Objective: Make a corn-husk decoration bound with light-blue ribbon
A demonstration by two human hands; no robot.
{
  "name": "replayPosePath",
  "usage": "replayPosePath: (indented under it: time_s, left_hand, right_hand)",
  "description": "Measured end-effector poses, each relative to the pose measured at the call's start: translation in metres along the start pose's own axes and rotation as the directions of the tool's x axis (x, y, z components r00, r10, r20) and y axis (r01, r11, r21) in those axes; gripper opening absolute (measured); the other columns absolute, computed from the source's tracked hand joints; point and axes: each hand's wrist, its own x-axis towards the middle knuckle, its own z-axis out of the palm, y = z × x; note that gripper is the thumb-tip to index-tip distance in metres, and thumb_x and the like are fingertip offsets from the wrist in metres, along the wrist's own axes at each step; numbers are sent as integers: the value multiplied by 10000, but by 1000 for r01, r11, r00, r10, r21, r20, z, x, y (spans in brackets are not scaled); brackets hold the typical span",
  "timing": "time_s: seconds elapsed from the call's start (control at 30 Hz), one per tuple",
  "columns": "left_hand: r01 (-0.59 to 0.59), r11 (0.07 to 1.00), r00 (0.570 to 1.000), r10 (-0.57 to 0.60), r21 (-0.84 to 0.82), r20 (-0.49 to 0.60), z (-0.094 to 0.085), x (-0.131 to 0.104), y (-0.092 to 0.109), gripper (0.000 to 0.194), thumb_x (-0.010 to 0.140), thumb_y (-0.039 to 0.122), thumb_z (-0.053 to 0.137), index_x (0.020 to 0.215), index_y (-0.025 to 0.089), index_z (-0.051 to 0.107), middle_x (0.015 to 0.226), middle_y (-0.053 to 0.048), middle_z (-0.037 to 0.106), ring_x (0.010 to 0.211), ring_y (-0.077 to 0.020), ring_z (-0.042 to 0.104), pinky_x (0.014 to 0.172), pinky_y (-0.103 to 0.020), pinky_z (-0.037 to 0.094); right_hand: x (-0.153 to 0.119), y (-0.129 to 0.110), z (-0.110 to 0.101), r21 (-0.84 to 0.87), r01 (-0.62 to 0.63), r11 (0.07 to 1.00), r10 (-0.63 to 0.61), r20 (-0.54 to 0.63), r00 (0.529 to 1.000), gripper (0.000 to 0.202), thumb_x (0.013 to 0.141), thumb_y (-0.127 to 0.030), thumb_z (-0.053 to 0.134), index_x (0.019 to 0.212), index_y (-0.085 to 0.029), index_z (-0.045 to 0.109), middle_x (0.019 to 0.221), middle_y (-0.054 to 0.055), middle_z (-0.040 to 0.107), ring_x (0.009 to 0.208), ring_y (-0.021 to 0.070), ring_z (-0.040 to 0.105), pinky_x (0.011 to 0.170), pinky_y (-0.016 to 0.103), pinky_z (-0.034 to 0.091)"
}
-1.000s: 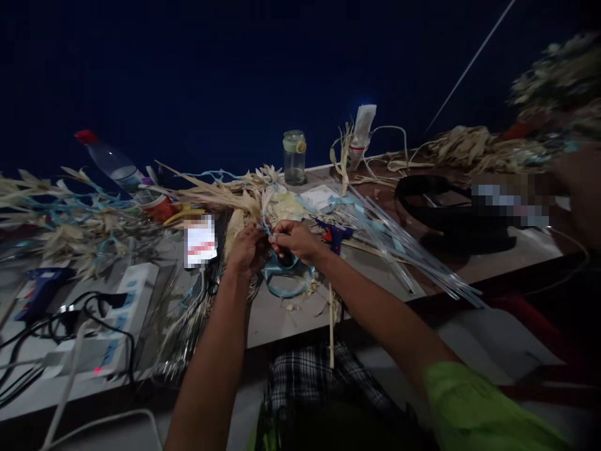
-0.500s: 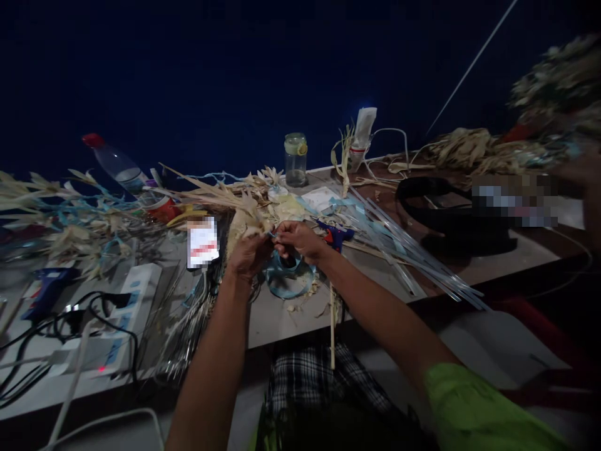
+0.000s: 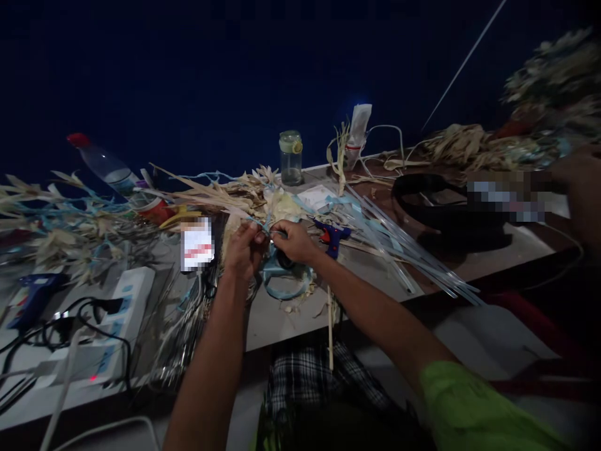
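Note:
Both hands meet at the middle of the table, above a roll of light blue tape [image 3: 287, 293]. My left hand [image 3: 244, 249] is closed on a thin blue strip [image 3: 265, 227], which rises between the hands. The fingertips of my right hand [image 3: 295, 241] pinch the same strip, a small gap from the left fingers. Pale dried husks [image 3: 284, 205] lie just behind the hands. To the right of my right hand is a blue glue gun [image 3: 332, 235] with a red trigger.
A power strip [image 3: 136, 307] with black cables and a lit phone [image 3: 197, 245] lie left. A lidded jar [image 3: 291, 160] stands behind. Clear sticks [image 3: 413, 250] and a black headband-like object [image 3: 422, 207] are right; another person's blurred arm [image 3: 580, 188] shows at the right edge.
My hands have come slightly apart, and the blue strip now shows between them. The whole view has shifted a little, moving most objects slightly left.

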Motion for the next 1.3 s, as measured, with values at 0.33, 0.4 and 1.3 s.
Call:
replayPosePath:
  time_s: [0.33, 0.4, 1.3]
  left_hand:
    - [206, 972, 953, -174, -110, 248, -6, -7, 5, 196, 622, 221, 683, 789, 148, 609, 687, -20, 603, 570, -116, 550, 554, -269, 482]
    - [180, 979, 953, -151, -91, 262, -6, -9, 7, 210, 600, 244, 706, 759, 158, 597, 675, -18, 597, 558, -125, 550, 532, -281, 479]
    - [13, 1000, 996, -13, 8, 84, -1, 1, -3, 270, 534, 275, 741, 714, 156, 578, 594, 26, 573, 533, -89, 531, 554, -232, 451]
  right_hand:
    - [-1, -4, -2, 531, -271, 803, 119, 302, 946, 165, 685, -296, 580, 662, -144, 520, 518, -36, 528, 448, 59, 457, 480, 192, 352]
    - [-1, -3, -2, 557, -301, 774, 123, 335, 934, 188, 688, -320, 592, 676, -143, 531, 525, -26, 547, 458, 66, 479, 489, 197, 373]
    - [1, -6, -5, 150, -129, 980, 108, 141, 984, 207, 706, -339, 532, 704, -132, 547, 577, -25, 515, 532, 81, 423, 515, 204, 331]
